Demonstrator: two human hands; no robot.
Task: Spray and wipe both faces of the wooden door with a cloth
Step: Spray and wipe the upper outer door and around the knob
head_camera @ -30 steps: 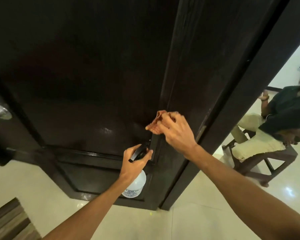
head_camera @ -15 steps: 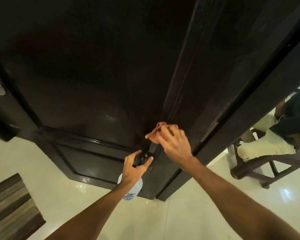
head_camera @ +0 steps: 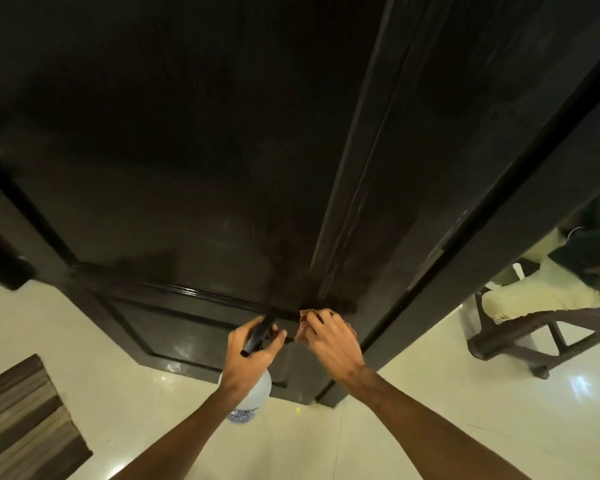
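Cream floor tiles (head_camera: 430, 427) under the dark wooden door (head_camera: 187, 168), and you're low on it: right hand (head_camera: 329, 344) grips the bunched cloth (head_camera: 303, 320) against the door, left hand (head_camera: 246, 355) beside it wraps the spray bottle (head_camera: 253, 396), so I'd guess this face is nearly wiped, no clue about the other.

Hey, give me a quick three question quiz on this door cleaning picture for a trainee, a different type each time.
1. True or false: the left hand grips the spray bottle.
2. The right hand presses the cloth against: A the door, B a window, C a table.
3. What striped thing lies on the floor at lower left?
Key: 1 true; 2 A; 3 a mat.
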